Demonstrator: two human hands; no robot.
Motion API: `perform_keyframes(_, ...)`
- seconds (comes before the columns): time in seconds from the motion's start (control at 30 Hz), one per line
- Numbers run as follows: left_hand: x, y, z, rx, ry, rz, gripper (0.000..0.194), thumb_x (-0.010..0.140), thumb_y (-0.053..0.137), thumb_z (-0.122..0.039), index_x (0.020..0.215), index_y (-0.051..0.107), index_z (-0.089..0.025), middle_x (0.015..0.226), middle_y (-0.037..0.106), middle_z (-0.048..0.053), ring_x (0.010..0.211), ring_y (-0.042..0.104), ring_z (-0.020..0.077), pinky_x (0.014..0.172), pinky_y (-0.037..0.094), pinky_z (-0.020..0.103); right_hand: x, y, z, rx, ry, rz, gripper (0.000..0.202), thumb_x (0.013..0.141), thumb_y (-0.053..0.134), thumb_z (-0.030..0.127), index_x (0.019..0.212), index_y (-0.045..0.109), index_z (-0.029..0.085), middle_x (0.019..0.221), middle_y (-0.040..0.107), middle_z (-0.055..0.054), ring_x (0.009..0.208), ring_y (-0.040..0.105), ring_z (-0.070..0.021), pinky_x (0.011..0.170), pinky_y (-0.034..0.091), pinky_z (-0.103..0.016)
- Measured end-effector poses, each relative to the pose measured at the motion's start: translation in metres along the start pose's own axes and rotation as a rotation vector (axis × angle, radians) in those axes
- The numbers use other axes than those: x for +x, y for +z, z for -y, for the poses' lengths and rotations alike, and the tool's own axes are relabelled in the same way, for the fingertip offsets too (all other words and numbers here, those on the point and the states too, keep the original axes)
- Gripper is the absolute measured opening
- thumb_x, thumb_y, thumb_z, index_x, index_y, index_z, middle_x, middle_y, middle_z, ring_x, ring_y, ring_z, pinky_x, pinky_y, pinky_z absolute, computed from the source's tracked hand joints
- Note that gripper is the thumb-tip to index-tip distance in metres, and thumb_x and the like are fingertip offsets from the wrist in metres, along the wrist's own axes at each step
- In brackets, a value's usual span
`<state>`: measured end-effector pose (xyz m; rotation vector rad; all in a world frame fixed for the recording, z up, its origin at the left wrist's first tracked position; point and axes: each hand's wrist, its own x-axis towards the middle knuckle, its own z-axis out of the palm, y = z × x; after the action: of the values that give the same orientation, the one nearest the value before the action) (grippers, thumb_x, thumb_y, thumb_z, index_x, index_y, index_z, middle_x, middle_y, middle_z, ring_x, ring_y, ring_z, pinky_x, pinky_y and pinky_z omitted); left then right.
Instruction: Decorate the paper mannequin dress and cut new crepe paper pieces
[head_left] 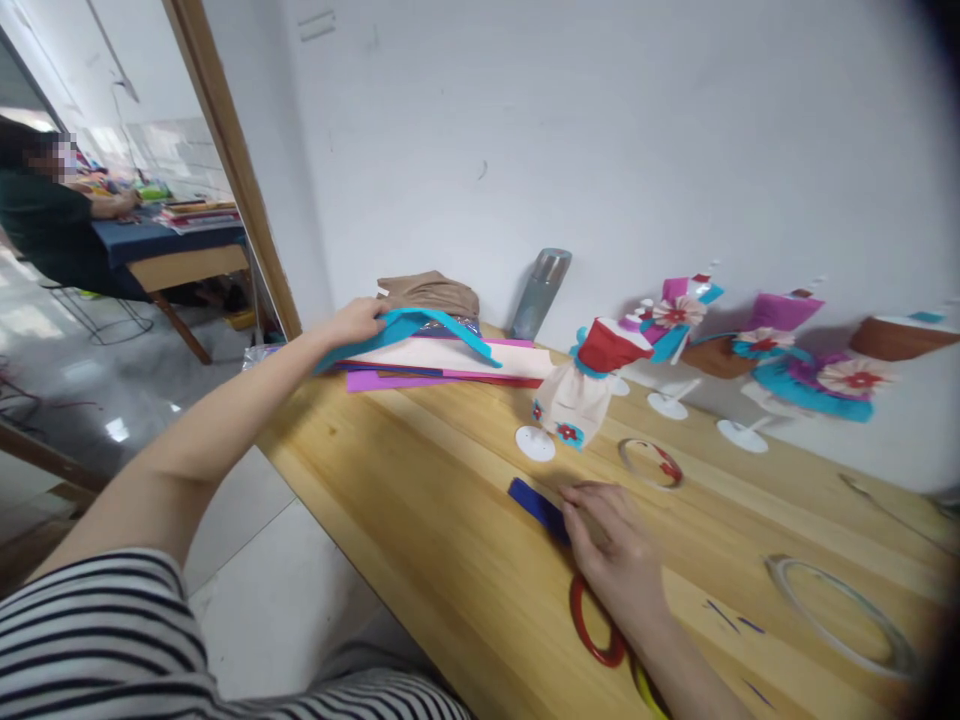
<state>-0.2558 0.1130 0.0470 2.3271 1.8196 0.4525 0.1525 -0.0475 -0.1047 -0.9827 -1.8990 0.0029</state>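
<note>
My left hand [364, 322] reaches out to the far left of the table, fingers closed on a turquoise strip [442, 322] that arches over a stack of coloured sheets [517, 357]. My right hand [615, 535] rests low over the middle of the table, thumb and fingertips pinched together. A dark blue strip [534, 503] lies by those fingertips, its near end partly covered by the thumb. What the pinch holds, if anything, is hidden. Scissors with a red handle loop [577, 625] lie under my right wrist, partly covered.
Beyond my right hand stands a small red-and-cream dress on a stand [577, 385]. More dress stands [787, 350] line the wall, near a bottle [541, 290]. Tape rolls [651, 465] and blue scraps [750, 625] lie rightward. A person [45, 215] sits at another table beyond the doorway.
</note>
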Motion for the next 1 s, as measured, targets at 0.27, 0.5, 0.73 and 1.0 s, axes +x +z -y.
perform_keyframes(0.27, -0.11, 0.054, 0.009, 0.341, 0.134, 0.196, 0.037, 0.085, 0.051, -0.018, 0.117, 0.069, -0.021, 0.111, 0.071, 0.011, 0.104, 0.064, 0.026, 0.09, 0.047, 0.034, -0.001, 0.0, 0.0, -0.039, 0.051, 0.111, 0.015, 0.093, 0.057, 0.024, 0.095, 0.072, 0.024, 0.086, 0.073, -0.008, 0.082, 0.067, -0.0257, 0.077, 0.055, -0.045)
perform_keyframes(0.5, -0.13, 0.068, 0.024, 0.07, 0.079, 0.216, 0.063, 0.09, 0.057, -0.048, 0.145, 0.05, -0.02, 0.151, 0.053, 0.012, 0.136, 0.05, 0.0293, 0.113, 0.037, 0.04, -0.008, -0.001, -0.014, -0.263, 0.14, 0.469, 0.033, 0.086, 0.065, 0.032, 0.115, 0.072, 0.018, 0.115, 0.074, -0.015, 0.103, 0.067, -0.0342, 0.086, 0.053, -0.051)
perform_keyframes(0.73, -0.1, 0.079, 0.025, 0.123, 0.004, 0.179, 0.045, 0.076, 0.067, -0.033, 0.118, 0.065, -0.017, 0.12, 0.068, 0.012, 0.111, 0.06, 0.0272, 0.097, 0.044, 0.035, -0.004, -0.01, -0.016, -0.298, 0.263, 0.572, 0.011, 0.078, 0.065, 0.021, 0.089, 0.069, 0.021, 0.09, 0.073, -0.008, 0.082, 0.067, -0.0271, 0.072, 0.049, -0.039)
perform_keyframes(1.0, -0.1, 0.066, 0.017, -0.052, -0.041, 0.231, 0.022, 0.066, 0.063, -0.026, 0.068, 0.042, -0.021, 0.066, 0.043, -0.003, 0.064, 0.04, 0.0142, 0.059, 0.028, 0.027, 0.005, -0.011, -0.004, -0.114, 0.321, 0.543, 0.011, 0.075, 0.057, 0.018, 0.067, 0.053, 0.024, 0.067, 0.063, -0.003, 0.069, 0.061, -0.0221, 0.064, 0.044, -0.032)
